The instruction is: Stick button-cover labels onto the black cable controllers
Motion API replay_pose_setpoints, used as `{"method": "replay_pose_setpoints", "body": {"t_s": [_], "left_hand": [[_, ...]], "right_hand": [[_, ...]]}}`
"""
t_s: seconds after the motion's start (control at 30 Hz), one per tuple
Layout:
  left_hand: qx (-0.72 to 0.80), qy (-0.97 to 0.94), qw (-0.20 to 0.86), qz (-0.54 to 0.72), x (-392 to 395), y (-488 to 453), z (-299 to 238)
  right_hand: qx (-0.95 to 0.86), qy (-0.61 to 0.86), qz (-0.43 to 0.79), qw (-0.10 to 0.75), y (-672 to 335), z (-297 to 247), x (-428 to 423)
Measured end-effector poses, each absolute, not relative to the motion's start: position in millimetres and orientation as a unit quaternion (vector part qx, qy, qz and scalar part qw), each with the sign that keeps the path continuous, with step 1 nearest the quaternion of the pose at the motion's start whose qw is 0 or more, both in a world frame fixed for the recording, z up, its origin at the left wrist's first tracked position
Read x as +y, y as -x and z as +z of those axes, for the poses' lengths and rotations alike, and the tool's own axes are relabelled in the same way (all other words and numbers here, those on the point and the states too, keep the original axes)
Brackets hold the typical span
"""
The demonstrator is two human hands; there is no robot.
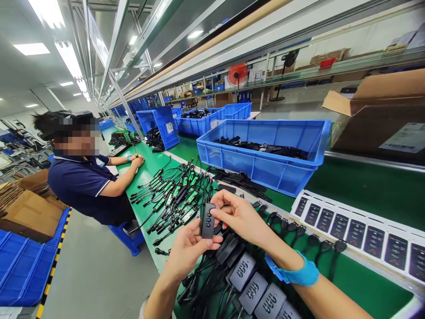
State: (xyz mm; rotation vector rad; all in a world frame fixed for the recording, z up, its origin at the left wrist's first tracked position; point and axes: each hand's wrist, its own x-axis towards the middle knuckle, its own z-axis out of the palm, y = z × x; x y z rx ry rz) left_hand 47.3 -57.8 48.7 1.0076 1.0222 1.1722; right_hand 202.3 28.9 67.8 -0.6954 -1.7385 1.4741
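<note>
Between my two hands is a small black plastic housing point(208, 221) with a row of slots in its face, a green circuit board edge showing at its left side. My left hand point(191, 248) grips its lower end between thumb and fingers. At the upper end, the fingers of my right hand point(232, 212) pinch it; a blue band is on that wrist. Below lie several similar slotted black housings point(254, 290) with cables. Left of my hands, green circuit boards with black cables point(175, 192) are spread over the green bench point(146, 166).
A blue bin point(259, 161) of black parts stands beyond my hands. To the right, a white tray point(355, 212) carries black panels, with cable plugs point(312, 241) before it. A co-worker point(86, 173) sits at the left bench edge. A cardboard box point(381, 119) is at far right.
</note>
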Motion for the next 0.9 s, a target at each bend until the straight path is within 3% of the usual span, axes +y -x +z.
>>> {"method": "replay_pose_setpoints", "body": {"t_s": [0.27, 0.43, 0.63, 0.73, 0.9], "left_hand": [[0.483, -0.477, 0.539, 0.499, -60, -47, 45], [0.524, -0.564, 0.439, 0.463, -66, -49, 44], [0.561, -0.623, 0.367, 0.403, -71, -51, 49], [0.546, -0.593, 0.411, 0.425, -70, -51, 54], [0.467, -0.478, 0.59, 0.453, -69, -52, 57]], "right_hand": [[-0.671, 0.283, 0.575, 0.373, -199, 63, 28], [-0.676, 0.234, 0.626, 0.311, -201, 61, 32], [-0.731, 0.239, 0.538, 0.345, -200, 62, 29], [-0.704, 0.229, 0.568, 0.36, -198, 62, 30], [-0.545, 0.244, 0.673, 0.436, -200, 62, 42]]}}
